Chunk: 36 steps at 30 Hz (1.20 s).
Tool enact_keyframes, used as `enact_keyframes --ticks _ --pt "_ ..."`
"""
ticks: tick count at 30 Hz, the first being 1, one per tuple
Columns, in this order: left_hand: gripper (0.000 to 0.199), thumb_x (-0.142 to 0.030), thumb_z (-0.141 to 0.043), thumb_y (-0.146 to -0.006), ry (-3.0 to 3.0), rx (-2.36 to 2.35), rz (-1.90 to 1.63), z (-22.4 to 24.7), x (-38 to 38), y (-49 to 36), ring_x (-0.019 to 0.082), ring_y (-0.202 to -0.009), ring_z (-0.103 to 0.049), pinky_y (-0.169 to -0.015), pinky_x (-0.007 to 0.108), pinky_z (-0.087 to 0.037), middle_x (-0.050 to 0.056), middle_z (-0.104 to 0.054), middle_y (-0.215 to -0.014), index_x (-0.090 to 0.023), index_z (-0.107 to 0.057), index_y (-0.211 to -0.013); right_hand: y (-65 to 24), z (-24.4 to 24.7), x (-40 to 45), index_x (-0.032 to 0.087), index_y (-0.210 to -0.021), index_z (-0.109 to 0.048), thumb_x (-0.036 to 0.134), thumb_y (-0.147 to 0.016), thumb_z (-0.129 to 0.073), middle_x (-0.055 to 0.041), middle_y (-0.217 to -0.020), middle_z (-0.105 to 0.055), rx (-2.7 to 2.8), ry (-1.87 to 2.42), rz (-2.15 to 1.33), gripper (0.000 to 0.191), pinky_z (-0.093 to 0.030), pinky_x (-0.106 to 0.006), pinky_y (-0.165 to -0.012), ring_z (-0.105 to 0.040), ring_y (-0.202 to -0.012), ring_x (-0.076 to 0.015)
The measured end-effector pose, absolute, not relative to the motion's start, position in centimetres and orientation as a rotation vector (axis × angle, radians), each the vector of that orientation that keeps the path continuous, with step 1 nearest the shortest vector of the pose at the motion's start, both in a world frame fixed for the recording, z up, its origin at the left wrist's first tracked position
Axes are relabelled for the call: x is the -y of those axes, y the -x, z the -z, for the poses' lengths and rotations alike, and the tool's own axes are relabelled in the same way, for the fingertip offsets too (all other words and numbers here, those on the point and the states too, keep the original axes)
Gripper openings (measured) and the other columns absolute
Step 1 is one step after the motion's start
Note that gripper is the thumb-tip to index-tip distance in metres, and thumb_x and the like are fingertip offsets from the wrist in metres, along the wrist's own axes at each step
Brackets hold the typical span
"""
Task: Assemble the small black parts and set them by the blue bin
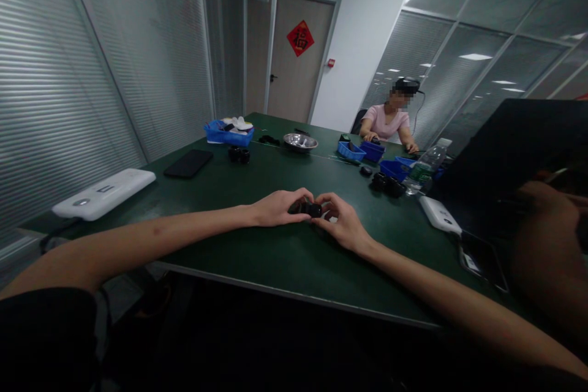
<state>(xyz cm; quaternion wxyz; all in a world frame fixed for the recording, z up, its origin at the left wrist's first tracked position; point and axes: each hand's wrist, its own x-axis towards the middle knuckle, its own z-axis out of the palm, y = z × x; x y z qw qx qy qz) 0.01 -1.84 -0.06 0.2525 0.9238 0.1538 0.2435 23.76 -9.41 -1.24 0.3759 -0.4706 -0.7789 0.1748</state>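
Two hands: left hand (279, 208) and right hand (343, 223), fingertips clamped on opposite ends of a black part (314, 210), inward of the surface's (257, 257) near edge. Its details too dark to tell. A loosened pinch could let it drop.

Fingers (297, 218) partly hide a small black object (315, 211), its details blurred. White bits (304, 143) in the bowl (299, 149) are too small to identify. The right edge cuts off another person's arm (549, 251).

Two power banks (103, 195) (440, 215), one bowl (299, 146), one bottle (425, 168)
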Motion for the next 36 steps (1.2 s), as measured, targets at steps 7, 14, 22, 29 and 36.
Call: enact_keyframes --ticks 7,14,22,29,36 --pt "0.044 -0.048 -0.066 -0.093 -2.186 -0.408 -0.502 0.1 1.2 -0.3 0.017 -0.089 -0.062 -0.076 0.027 -0.043 0.006 -0.07 -0.106 -0.016 -0.066 -0.124 -23.4 0.7 10.1 0.024 -0.108 -0.061 0.021 -0.092 -0.066 -0.0072 -0.115 -0.059 2.078 0.973 -0.359 0.017 -0.057 -0.036 -0.079 -0.062 -0.098 -0.0213" --pt "0.043 -0.045 -0.068 -0.091 -2.087 -0.444 -0.503 -0.6 1.5 -0.2 0.018 -0.09 -0.061 -0.077 0.027 -0.044 0.006 -0.07 -0.106 -0.014 -0.069 -0.121 -23.2 0.4 10.4 0.025 -0.124 -0.057 0.041 -0.089 -0.076 -0.0075 -0.117 -0.061 2.086 1.136 -0.339 0.043 -0.057 -0.035 -0.072 -0.063 -0.09 -0.0206" --pt "0.046 -0.051 -0.068 -0.091 -2.077 -0.411 -0.422 -0.2 0.8 0.0 0.017 -0.085 -0.059 -0.073 0.027 -0.042 0.005 -0.067 -0.099 -0.016 -0.069 -0.121 -23.5 0.4 10.4 0.024 -0.118 -0.063 0.041 -0.097 -0.066 -0.0078 -0.108 -0.065 2.073 1.063 -0.288 0.028 -0.057 -0.04 -0.083 -0.064 -0.092 -0.0226" --pt "0.044 -0.048 -0.07 -0.091 -2.056 -0.404 -0.447 -0.1 0.6 -0.1 0.015 -0.081 -0.057 -0.071 0.026 -0.041 0.004 -0.066 -0.096 -0.016 -0.07 -0.121 -23.2 0.1 10.5 0.025 -0.123 -0.063 0.041 -0.096 -0.067 -0.009 -0.117 -0.062 2.06 1.004 -0.281 0.031 -0.058 -0.041 -0.085 -0.064 -0.095 -0.0228" --pt "0.044 -0.047 -0.071 -0.089 -2.029 -0.397 -0.423 -0.2 0.7 -0.1 0.015 -0.08 -0.058 -0.071 0.026 -0.041 0.003 -0.067 -0.097 -0.015 -0.07 -0.12 -23.4 0.1 10.5 0.024 -0.117 -0.067 0.036 -0.099 -0.063 -0.0072 -0.107 -0.065 2.032 1.014 -0.232 0.021 -0.056 -0.04 -0.084 -0.064 -0.092 -0.022"
